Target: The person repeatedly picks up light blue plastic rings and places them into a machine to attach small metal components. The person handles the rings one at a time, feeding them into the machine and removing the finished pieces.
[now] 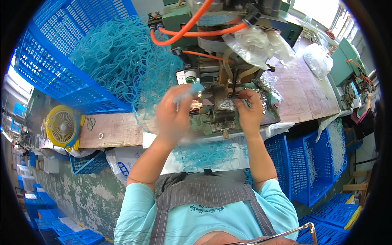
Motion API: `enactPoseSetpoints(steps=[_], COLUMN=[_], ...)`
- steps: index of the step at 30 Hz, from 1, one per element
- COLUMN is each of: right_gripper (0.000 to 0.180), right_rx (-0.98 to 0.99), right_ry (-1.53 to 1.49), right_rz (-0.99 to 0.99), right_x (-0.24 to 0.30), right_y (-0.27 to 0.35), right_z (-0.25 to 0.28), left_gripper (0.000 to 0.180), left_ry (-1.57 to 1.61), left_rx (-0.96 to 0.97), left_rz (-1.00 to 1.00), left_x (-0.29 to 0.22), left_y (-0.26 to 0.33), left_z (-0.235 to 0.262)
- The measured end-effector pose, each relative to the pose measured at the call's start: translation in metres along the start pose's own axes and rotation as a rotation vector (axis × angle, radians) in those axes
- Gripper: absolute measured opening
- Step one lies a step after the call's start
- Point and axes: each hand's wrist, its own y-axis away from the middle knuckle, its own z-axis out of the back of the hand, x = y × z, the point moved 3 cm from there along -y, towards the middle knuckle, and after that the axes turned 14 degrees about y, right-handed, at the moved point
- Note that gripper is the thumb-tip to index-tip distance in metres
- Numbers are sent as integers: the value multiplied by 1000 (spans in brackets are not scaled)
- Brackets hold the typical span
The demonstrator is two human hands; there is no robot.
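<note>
At the middle of the dial, slightly toward 12: a green-and-metal bench machine [209, 68], both hands up against it. Left hand [173, 108] at 10 o'clock, motion-blurred; thumb and fingers are closed on a pale blue tube [189, 92], whose free end points toward 2, at the machine's working parts. Right hand [250, 108] between 2 and 3, at the machine's right side, thumb and forefinger bent close to the mechanism. Whether these fingertips meet or pinch anything: cannot tell.

Surroundings, clockwise. From 12, orange hoses [192, 23] arch over the machine; crumpled clear plastic [255, 47] hangs at 1. A shiny silvery heap [271, 90] sits just beyond my right hand, toward 2. White bag [318, 61] at 2, on the wooden bench [304, 96]. Co-worker [365, 119] at 3, well apart, by another green machine. Blue crates [308, 171] near 4, holding whitish loops. Near 6, a loose pile of blue tubing [206, 157] lies before my striped apron [204, 192]. Yellow fan [63, 126] at 9, scissors [91, 123] and a white ring [101, 135] beside it. Large blue crate [47, 69] at 10, tilted, heaped tubing loops [122, 61] spilling onto the bench.
</note>
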Motion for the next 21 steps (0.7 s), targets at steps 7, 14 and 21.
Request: enactPoseSetpoints(steps=[7,14,21], right_gripper=[40,42,41], right_rx=[-4,-88,-115], right_ry=[-263,-479,-494], right_rz=[-153,-164,-165], right_x=[7,0,9], right_y=[9,16,15], right_z=[-17,-27,-30], left_gripper=[15,16,14], left_ry=[431,420,-188], left_rx=[-158,-130,10], left_rz=[181,222,-78], left_x=[11,10,-1], left_y=[-17,-13,5], left_z=[-6,-5,-11])
